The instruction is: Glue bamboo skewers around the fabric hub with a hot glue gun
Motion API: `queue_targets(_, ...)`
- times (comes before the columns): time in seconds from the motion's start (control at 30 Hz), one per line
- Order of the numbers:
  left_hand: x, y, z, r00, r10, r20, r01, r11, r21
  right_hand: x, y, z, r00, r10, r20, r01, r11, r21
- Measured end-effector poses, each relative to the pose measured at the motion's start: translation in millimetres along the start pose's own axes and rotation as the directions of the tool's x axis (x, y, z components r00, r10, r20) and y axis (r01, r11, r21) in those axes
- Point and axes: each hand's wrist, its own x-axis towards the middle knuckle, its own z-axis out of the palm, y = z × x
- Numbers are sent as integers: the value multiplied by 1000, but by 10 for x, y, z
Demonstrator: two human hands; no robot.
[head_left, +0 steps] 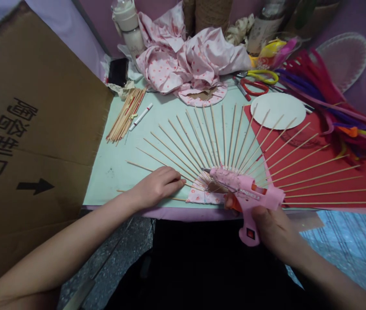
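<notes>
My right hand (276,228) grips a pink hot glue gun (234,183) by its handle, the nozzle pointing left over a half-round piece of pink patterned fabric with a brown middle (198,196). Thin wooden skewers (179,144) fan out from that piece. My left hand (160,185) lies low over the leftmost skewers, fingers together and curled down onto a skewer beside the fabric's left side. The glue gun covers part of the fabric piece, and whether the nozzle touches anything is hard to tell.
A cardboard box (34,129) stands at the left. Behind lie loose skewers (126,114), a marker (141,117), crumpled pink fabric (198,56) and scissors (257,84). A white oval disc (278,110) rests on red sheets (315,172) at right, near colourful pipe cleaners (331,99).
</notes>
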Motion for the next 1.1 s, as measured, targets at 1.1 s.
queue_targets(1.1,-3,-22,54,993,116,-29,-105,962,252,-45,101,-1,985,-33,-169,4,986,-165)
